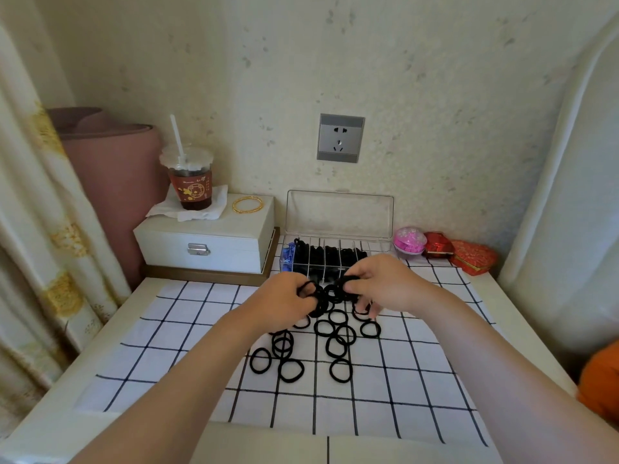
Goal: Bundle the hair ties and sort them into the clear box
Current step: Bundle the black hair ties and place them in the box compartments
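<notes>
— Where are the loose ties (341, 370)?
— Just nearer than the hands, about a dozen; overlaps blur the count.
— And the hands?
— The left hand (284, 296) and right hand (382, 283) both pinch one bunch (330, 293) between them. One box (338, 216) sits just beyond, its long axis running left to right, with the right hand nearer.

Count of black elastic hair ties (341, 370): roughly a dozen loose on the bench (489, 293). Those bunched between the left hand (281, 298) and right hand (385, 283), and those packed in the box, cannot be counted. Clear plastic divided box (339, 212): one. White latched jewellery box (201, 244): one. Gold bangle (248, 204): one. Lidded drink cup with straw (191, 185): one. Red fabric boxes (438, 244): two. Pink round case (410, 240): one. Grey wall socket (340, 138): one.
</notes>
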Demonstrator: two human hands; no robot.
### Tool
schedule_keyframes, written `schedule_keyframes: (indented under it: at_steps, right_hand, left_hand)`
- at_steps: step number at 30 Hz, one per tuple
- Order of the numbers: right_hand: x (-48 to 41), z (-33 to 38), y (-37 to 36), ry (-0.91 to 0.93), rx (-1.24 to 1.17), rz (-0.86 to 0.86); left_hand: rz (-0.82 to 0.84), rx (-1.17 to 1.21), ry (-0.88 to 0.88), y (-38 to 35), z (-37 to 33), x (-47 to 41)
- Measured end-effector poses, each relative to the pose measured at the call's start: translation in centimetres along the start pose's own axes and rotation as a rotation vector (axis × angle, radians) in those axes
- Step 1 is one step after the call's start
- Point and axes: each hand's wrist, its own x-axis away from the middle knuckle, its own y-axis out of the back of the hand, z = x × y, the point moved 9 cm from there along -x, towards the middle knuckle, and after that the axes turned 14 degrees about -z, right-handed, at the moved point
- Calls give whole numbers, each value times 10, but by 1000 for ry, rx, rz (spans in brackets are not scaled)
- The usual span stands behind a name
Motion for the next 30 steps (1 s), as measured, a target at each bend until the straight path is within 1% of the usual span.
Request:
schedule_keyframes:
  at_steps: [3, 5, 7, 9, 13, 18, 21, 24, 26, 28, 30]
  right_hand:
    - [4, 12, 1, -31, -231, 8]
    - [9, 21, -5, -48, -346, 72]
    - [15, 28, -16, -62, -402, 156]
    - [18, 28, -25, -69, -380, 188]
    - [17, 21, -25, -87, -270, 102]
    - [12, 15, -18, -84, -190, 3]
    - [12, 13, -14, -82, -147, -47]
    - [11, 12, -12, -82, -119, -70]
    - [10, 11, -11, -80, -95, -76]
    - [12, 11, -13, -60, -83, -34]
    - [14, 11, -16, -69, -152, 26]
  left_hand:
    - [-7, 176, 89, -3, 1, 1]
    - [-17, 240, 123, -4, 2, 1]
    - [-19, 287, 140, -5, 1, 1]
    - [-12, 342, 151, -5, -2, 2]
    - [10, 534, 225, -4, -2, 2]
    - [166, 720, 295, -11, -7, 8]
    - [200, 855, 363, -11, -10, 11]
    - [238, 868, 308, -11, -17, 13]
    - [215, 860, 302, -10, -15, 12]
    - [202, 883, 339, -10, -12, 11]
    - [210, 889, 361, -11, -13, 12]
